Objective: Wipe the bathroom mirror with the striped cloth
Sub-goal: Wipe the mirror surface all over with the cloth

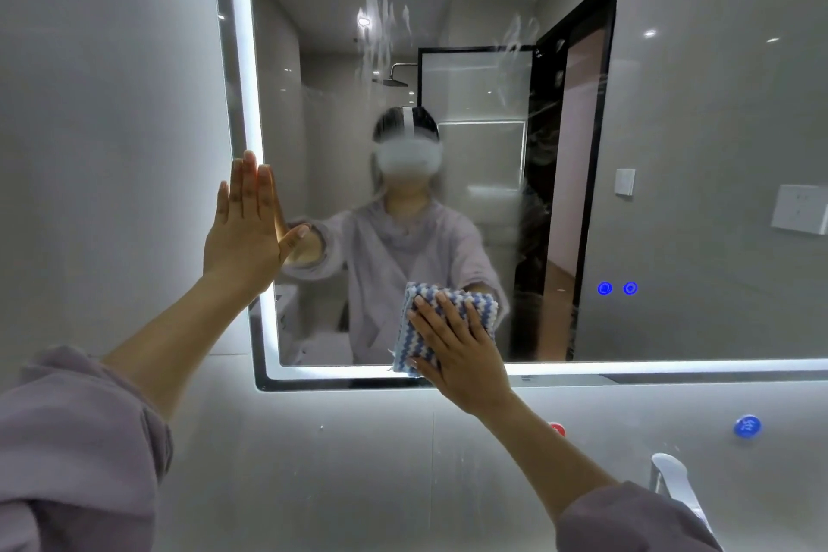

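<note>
Grey-tiled bathroom wall point(112, 58); lit-edged bathroom mirror point(672, 148) above a tap point(672, 477). Right hand point(461, 350): grip spread flat, palm pressing the striped cloth point(421, 327) against the glass at the lower edge. Left hand point(244, 229): open, fingers together, braced on the mirror's left border, holding nothing. White smears point(381, 13) high on the glass. Advised: keep the palm flat with even pressure, work upward in overlapping passes toward the smears.

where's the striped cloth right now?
In the head view, the striped cloth is pressed flat against the mirror under the right hand, low and centre, overlapping the lit bottom edge, left of the two blue buttons.
</note>
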Demonstrator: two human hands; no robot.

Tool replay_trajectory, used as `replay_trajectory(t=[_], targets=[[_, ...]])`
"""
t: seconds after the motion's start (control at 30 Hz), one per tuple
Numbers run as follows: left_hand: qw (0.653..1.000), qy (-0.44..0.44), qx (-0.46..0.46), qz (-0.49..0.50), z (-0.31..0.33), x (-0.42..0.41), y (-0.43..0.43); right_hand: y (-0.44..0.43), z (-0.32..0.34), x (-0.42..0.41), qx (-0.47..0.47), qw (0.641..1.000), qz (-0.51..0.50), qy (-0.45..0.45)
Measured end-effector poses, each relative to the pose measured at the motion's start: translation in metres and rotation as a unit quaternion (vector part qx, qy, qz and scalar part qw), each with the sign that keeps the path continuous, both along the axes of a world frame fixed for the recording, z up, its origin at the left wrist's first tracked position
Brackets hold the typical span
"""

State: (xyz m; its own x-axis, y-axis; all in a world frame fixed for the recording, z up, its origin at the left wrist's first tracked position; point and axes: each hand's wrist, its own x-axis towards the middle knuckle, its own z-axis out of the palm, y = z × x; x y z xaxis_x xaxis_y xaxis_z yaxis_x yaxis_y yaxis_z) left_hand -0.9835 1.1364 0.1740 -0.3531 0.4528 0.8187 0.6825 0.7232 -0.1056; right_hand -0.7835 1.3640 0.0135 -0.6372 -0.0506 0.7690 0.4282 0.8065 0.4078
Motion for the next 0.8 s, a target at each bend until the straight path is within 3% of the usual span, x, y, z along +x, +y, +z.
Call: replay_trajectory(t=[0.47, 0.63, 0.8], targets=[[1.000, 0.019, 0.002, -0.011, -0.001, -0.005, 0.000, 0.069, 0.001, 0.069, -0.061, 0.996, -0.018, 0.057], [0.999, 0.017, 0.009, -0.028, 0.000, 0.000, -0.001, 0.106, 0.005, 0.108, -0.020, 0.998, -0.028, 0.043], [1.000, 0.010, 0.007, -0.026, 0.001, 0.002, -0.001, 0.113, 0.002, 0.120, -0.039, 0.997, -0.049, 0.052]])
